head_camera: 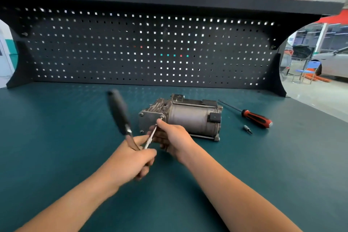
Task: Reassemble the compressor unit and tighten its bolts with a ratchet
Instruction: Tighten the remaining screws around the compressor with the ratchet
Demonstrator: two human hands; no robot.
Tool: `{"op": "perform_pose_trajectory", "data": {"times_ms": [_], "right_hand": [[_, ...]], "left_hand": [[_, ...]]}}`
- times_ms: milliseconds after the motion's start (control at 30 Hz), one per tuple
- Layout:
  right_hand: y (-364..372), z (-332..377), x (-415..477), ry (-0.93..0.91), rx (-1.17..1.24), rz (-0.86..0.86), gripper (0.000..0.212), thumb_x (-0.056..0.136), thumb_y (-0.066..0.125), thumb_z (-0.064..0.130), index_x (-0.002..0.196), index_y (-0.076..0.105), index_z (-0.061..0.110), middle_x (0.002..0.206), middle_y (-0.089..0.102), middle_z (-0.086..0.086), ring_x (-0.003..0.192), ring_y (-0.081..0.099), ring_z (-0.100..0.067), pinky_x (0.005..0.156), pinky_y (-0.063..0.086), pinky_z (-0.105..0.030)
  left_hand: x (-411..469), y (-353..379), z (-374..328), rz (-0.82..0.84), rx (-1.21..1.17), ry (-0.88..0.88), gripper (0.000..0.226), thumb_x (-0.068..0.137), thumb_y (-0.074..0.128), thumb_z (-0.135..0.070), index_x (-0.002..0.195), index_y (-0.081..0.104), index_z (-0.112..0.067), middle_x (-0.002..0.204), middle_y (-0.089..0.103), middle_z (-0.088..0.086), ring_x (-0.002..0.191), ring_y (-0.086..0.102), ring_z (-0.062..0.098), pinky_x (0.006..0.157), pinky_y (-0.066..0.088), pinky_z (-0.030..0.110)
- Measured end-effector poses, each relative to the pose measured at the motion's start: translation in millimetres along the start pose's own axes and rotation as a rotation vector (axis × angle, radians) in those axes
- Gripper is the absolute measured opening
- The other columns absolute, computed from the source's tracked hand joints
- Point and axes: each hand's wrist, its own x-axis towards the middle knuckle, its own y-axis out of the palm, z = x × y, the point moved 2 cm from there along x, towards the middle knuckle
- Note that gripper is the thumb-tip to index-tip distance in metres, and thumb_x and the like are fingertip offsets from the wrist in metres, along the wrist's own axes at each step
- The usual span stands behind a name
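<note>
Left hand nearest, fingers curled round head end of ratchet – black handle blurred, tilted up and left. Thin metal shaft runs from that hand up to compressor end plate. Right hand just beyond, thumb tip beside bolt; fingers curled in shadow next to shaft, grip on it unclear. Compressor lies on its side mid-bench on green bench top. To its right – small bit, then red-and-black screwdriver. Dark pegboard behind.
</note>
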Motion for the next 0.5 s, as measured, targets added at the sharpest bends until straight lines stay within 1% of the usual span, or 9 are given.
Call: {"op": "perform_pose_trajectory", "data": {"times_ms": [33, 100, 167, 233, 300, 333, 400, 467, 500], "right_hand": [[0, 0, 0, 0.002, -0.009, 0.004, 0.031, 0.096, 0.047, 0.031, 0.074, 0.062, 0.016, 0.057, 0.067, 0.008, 0.048, 0.059, -0.002, 0.048, 0.033, -0.018], [1, -1, -1, 0.003, -0.025, -0.011, 0.031, 0.096, 0.047, 0.033, 0.076, 0.063, 0.015, 0.063, 0.067, 0.005, 0.050, 0.059, -0.003, 0.047, 0.034, -0.017], [1, -2, -1, -0.007, -0.051, -0.042, 0.030, 0.092, 0.052, 0.037, 0.076, 0.064, 0.015, 0.065, 0.066, 0.004, 0.051, 0.060, -0.003, 0.048, 0.034, -0.017], [0, -4, 0, -0.033, -0.078, -0.063, 0.028, 0.089, 0.059, 0.038, 0.073, 0.064, 0.015, 0.060, 0.064, 0.006, 0.051, 0.059, -0.003, 0.047, 0.034, -0.017], [-1, -4, 2, -0.036, -0.068, -0.072, 0.026, 0.087, 0.061, 0.034, 0.069, 0.063, 0.015, 0.057, 0.063, 0.006, 0.052, 0.057, -0.004, 0.050, 0.034, -0.018], [-2, -3, 2, -0.031, -0.058, -0.071, 0.025, 0.086, 0.062, 0.032, 0.068, 0.063, 0.015, 0.057, 0.062, 0.005, 0.052, 0.056, -0.006, 0.053, 0.034, -0.020], [-2, 0, 2, -0.011, -0.040, -0.071, 0.024, 0.086, 0.062, 0.030, 0.067, 0.061, 0.013, 0.054, 0.060, 0.005, 0.048, 0.053, -0.006, 0.054, 0.031, -0.022], [0, 2, 3, 0.009, -0.008, -0.064, 0.024, 0.087, 0.058, 0.029, 0.070, 0.059, 0.013, 0.048, 0.058, 0.006, 0.042, 0.051, -0.005, 0.049, 0.027, -0.023], [2, 3, 3, 0.012, 0.006, -0.055, 0.024, 0.088, 0.056, 0.030, 0.071, 0.059, 0.013, 0.047, 0.058, 0.006, 0.044, 0.051, -0.006, 0.049, 0.027, -0.023]], "left_hand": [[1, -1, 0, -0.032, 0.415, 0.091, 0.034, 0.090, 0.047, -0.012, 0.123, 0.047, -0.006, 0.052, 0.048, -0.009, 0.049, 0.052, 0.011, 0.047, 0.034, 0.023], [2, 1, -2, -0.167, 1.133, 0.297, 0.064, 0.089, 0.045, -0.019, 0.144, 0.014, -0.011, 0.086, 0.060, -0.008, 0.087, 0.063, 0.018, 0.061, 0.036, 0.030], [5, 9, 1, -0.092, 1.327, 0.410, 0.076, 0.089, 0.044, -0.021, 0.146, -0.005, -0.007, 0.109, 0.059, 0.000, 0.100, 0.061, 0.023, 0.064, 0.036, 0.031], [6, 9, 3, -0.094, 1.315, 0.417, 0.073, 0.092, 0.042, -0.030, 0.147, -0.003, -0.011, 0.105, 0.060, 0.000, 0.100, 0.060, 0.023, 0.065, 0.036, 0.031], [5, 7, 8, -0.098, 0.910, 0.359, 0.062, 0.093, 0.043, -0.035, 0.146, 0.012, -0.019, 0.083, 0.060, -0.006, 0.086, 0.062, 0.016, 0.063, 0.040, 0.027], [3, 6, 7, -0.078, 0.528, 0.243, 0.052, 0.093, 0.048, -0.031, 0.140, 0.029, -0.019, 0.070, 0.061, -0.007, 0.070, 0.061, 0.011, 0.059, 0.044, 0.023], [-2, 8, 7, 0.119, -0.286, -0.062, 0.028, 0.086, 0.060, -0.016, 0.113, 0.058, -0.008, 0.057, 0.062, -0.005, 0.045, 0.053, 0.007, 0.044, 0.046, 0.018], [-7, 8, 2, 0.211, -1.030, -0.277, 0.033, 0.073, 0.060, -0.012, 0.102, 0.060, 0.002, 0.058, 0.061, 0.005, 0.038, 0.052, 0.008, 0.037, 0.046, 0.016], [-6, 5, 0, 0.204, -1.237, -0.327, 0.039, 0.071, 0.058, -0.012, 0.106, 0.057, 0.005, 0.057, 0.058, 0.006, 0.037, 0.052, 0.007, 0.035, 0.045, 0.015]]}}
